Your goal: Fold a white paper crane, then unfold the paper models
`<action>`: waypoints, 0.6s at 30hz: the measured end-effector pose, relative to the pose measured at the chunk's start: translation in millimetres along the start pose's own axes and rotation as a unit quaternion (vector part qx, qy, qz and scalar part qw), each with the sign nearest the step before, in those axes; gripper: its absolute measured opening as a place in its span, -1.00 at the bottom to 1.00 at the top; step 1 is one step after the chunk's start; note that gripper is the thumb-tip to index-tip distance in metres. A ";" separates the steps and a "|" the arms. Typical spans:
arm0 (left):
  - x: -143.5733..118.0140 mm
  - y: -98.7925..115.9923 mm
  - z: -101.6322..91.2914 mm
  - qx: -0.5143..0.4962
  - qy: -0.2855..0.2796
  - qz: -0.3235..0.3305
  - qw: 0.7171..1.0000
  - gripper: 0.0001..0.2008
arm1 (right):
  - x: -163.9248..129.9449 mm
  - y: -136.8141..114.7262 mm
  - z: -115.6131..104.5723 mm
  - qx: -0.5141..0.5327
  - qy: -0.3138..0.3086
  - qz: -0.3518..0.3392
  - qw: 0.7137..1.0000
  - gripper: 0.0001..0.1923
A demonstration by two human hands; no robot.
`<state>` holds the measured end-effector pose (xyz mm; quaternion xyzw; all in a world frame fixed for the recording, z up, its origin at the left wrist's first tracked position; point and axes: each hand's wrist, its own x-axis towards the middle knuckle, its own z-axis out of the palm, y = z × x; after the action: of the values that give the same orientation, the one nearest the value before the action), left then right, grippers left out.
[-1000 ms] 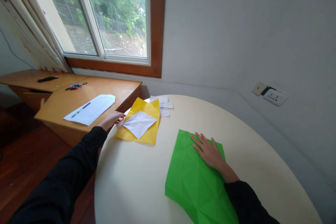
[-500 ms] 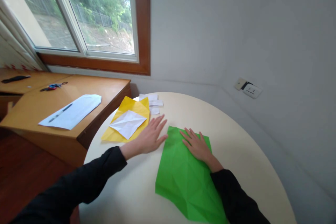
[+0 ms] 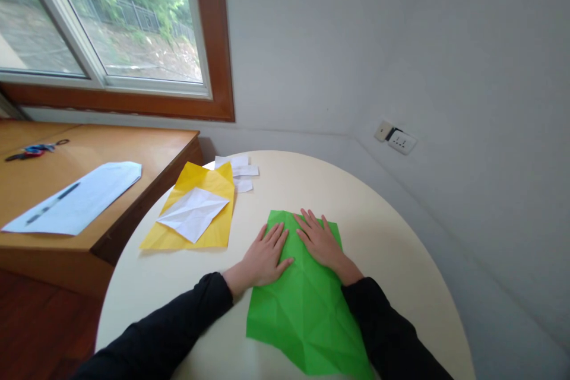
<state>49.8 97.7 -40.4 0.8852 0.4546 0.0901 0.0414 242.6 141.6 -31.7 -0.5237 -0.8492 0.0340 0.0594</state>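
A creased sheet of green paper (image 3: 303,309) lies unfolded on the round cream table (image 3: 356,202). My left hand (image 3: 262,256) rests flat on its left edge, fingers stretched out and pointing away from me. Close by, my right hand (image 3: 321,243) lies flat near the sheet's far right corner with its fingers spread. Neither hand grips anything. Fold lines run across the green surface, and my right sleeve covers part of its right edge.
On the table's far left, a yellow sheet (image 3: 214,228) carries a creased white paper (image 3: 196,214). White paper slips (image 3: 244,171) lie behind it. A wooden desk (image 3: 164,145) holds a white sheet (image 3: 104,190), a pen (image 3: 53,203) and scissors (image 3: 38,149).
My left hand has come down from above the table onto the green paper's left edge. My right hand stays flat on the sheet. The view has shifted to the right.
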 end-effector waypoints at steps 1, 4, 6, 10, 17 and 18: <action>0.1 0.8 -0.4 0.005 0.002 -0.004 1.000 -0.30 | -1.5 -0.3 -0.1 -0.003 0.020 0.006 1.000 -0.44; 0.4 2.0 1.1 0.021 0.013 -0.022 0.999 -0.31 | -8.8 -5.6 -1.0 -0.019 0.072 -0.007 0.997 -0.44; 0.4 1.5 4.1 0.033 0.026 -0.036 0.998 -0.32 | -14.7 -12.4 -0.8 -0.026 0.085 -0.033 0.996 -0.46; -0.9 0.1 9.2 0.054 0.054 -0.059 0.995 -0.35 | -22.6 -25.1 3.0 -0.030 0.044 -0.063 0.997 -0.46; -3.9 4.1 5.7 0.087 0.079 -0.077 0.990 -0.43 | -22.9 -31.7 4.0 -0.017 -0.017 -0.058 0.998 -0.44; -4.3 4.7 4.8 0.093 0.081 -0.078 0.989 -0.45 | -22.8 -33.0 3.4 -0.016 -0.016 -0.059 0.998 -0.44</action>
<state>52.1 91.4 -44.9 0.8368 0.5304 0.1155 -0.0713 223.1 106.4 -32.6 -0.4731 -0.8798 0.0254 0.0393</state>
